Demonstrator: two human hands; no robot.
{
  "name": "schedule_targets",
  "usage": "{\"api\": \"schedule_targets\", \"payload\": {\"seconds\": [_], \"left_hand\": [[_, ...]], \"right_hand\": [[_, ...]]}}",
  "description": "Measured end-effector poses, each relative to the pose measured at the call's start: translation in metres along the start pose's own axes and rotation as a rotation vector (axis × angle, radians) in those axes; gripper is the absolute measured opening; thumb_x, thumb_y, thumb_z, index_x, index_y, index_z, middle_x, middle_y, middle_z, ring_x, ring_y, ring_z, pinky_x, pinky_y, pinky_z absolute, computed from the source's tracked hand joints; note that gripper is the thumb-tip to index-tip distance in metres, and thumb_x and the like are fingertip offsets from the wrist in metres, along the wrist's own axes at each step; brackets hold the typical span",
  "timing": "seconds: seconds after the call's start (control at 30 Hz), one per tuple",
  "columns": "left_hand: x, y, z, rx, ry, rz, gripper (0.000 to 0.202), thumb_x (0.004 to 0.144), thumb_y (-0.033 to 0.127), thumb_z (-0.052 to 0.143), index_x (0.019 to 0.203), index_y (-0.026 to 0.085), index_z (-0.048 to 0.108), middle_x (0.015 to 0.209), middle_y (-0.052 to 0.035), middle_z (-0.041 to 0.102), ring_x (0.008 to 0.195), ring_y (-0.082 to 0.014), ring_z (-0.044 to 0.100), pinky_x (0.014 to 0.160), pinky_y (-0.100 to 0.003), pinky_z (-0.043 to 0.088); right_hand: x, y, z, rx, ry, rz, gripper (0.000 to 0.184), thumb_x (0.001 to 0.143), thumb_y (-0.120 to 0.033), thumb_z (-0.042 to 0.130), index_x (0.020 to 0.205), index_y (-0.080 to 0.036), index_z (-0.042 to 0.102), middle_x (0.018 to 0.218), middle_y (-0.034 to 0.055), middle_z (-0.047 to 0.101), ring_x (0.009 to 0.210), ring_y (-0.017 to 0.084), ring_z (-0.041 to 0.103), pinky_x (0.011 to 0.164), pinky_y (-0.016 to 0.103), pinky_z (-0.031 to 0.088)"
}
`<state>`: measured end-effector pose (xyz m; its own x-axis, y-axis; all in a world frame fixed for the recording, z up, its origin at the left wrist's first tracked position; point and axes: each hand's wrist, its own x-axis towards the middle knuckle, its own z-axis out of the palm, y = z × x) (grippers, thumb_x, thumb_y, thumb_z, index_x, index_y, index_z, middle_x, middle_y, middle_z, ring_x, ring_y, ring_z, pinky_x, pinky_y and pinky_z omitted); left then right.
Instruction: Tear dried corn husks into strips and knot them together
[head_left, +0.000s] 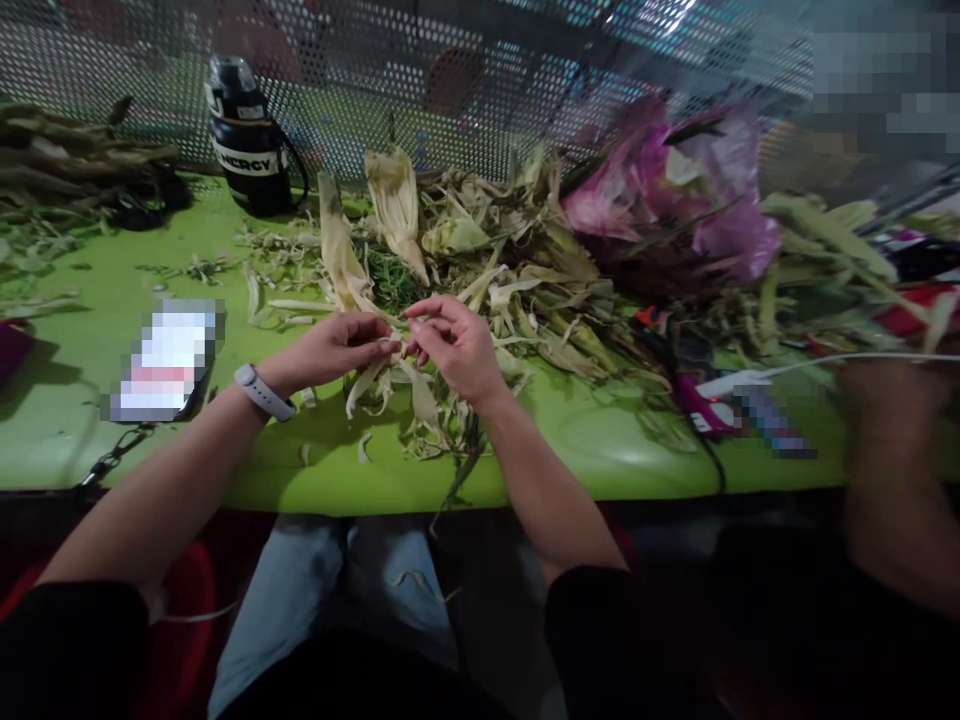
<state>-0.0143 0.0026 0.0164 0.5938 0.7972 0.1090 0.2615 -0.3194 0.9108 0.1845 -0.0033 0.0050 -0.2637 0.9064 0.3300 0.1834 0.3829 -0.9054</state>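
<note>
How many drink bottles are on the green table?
1: a black cylindrical bottle with a white label, back left on the green table, near the grey perforated screen. The pink plastic bag could hide others.

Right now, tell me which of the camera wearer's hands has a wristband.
The left hand: a white band circles its wrist; the right hand has none.

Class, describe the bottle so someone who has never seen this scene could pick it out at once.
Find the green table, then the mesh screen along its far side. Before it, left of the heaped husks, stands the bottle. Unlike the pale husks, it is dark, with a white band reading "NERGY".
</note>
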Motion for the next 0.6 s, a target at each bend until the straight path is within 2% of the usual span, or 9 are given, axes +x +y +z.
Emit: {"api": "schedule_targets", "payload": {"seconds": [0.13, 0.23, 0.37, 0.5, 0.6], "left_hand": [[0.001, -0.001, 0.001, -0.042, 0.076, 0.009, 0.026, 0.090, 0.042, 0.058, 0.090, 0.016, 0.058, 0.073, 0.0006, 0.051, 0.062, -0.0095, 0.045, 0.057, -0.023, 0.038], [0.001, 0.001, 0.001, -0.114, 0.114, 0.040, 0.024, 0.089, 0.040, 0.060, 0.091, 0.017, 0.055, 0.072, 0.0021, 0.048, 0.060, -0.0085, 0.041, 0.055, -0.022, 0.035], [0.001, 0.001, -0.002, -0.270, 0.055, 0.060, 0.024, 0.087, 0.037, 0.065, 0.093, 0.017, 0.053, 0.077, 0.0013, 0.054, 0.066, -0.0087, 0.049, 0.061, -0.022, 0.041], [0.000, -0.001, -0.006, -0.353, 0.036, 0.061, 0.025, 0.085, 0.035, 0.069, 0.096, 0.017, 0.055, 0.082, 0.0004, 0.058, 0.073, -0.0095, 0.053, 0.068, -0.023, 0.044], [-0.001, -0.001, -0.006, -0.384, 0.086, 0.049, 0.027, 0.084, 0.032, 0.070, 0.103, 0.019, 0.058, 0.087, 0.0000, 0.059, 0.079, -0.0101, 0.055, 0.072, -0.023, 0.045]], "right_hand": [[0.002, 0.002, -0.001, -0.009, 0.038, -0.021, 0.017, 0.084, -0.032, 0.059, 0.094, -0.018, 0.061, 0.071, 0.0000, 0.063, 0.059, 0.010, 0.055, 0.057, 0.024, 0.047], [0.003, 0.001, -0.004, -0.075, 0.074, -0.071, 0.021, 0.079, -0.024, 0.060, 0.099, -0.017, 0.064, 0.089, 0.0036, 0.067, 0.065, 0.009, 0.055, 0.061, 0.025, 0.047], [0.004, -0.003, -0.008, -0.046, -0.083, -0.011, 0.036, 0.075, -0.017, 0.056, 0.110, -0.017, 0.064, 0.107, 0.0063, 0.069, 0.063, 0.009, 0.055, 0.058, 0.025, 0.047], [0.005, -0.004, -0.011, 0.035, -0.160, 0.012, 0.034, 0.074, -0.019, 0.057, 0.106, -0.017, 0.065, 0.105, 0.0067, 0.070, 0.082, 0.015, 0.064, 0.068, 0.028, 0.052], [0.006, -0.003, -0.013, 0.037, -0.141, 0.015, 0.030, 0.074, -0.023, 0.061, 0.103, -0.016, 0.066, 0.095, 0.0049, 0.070, 0.076, 0.013, 0.061, 0.065, 0.027, 0.050]]}}
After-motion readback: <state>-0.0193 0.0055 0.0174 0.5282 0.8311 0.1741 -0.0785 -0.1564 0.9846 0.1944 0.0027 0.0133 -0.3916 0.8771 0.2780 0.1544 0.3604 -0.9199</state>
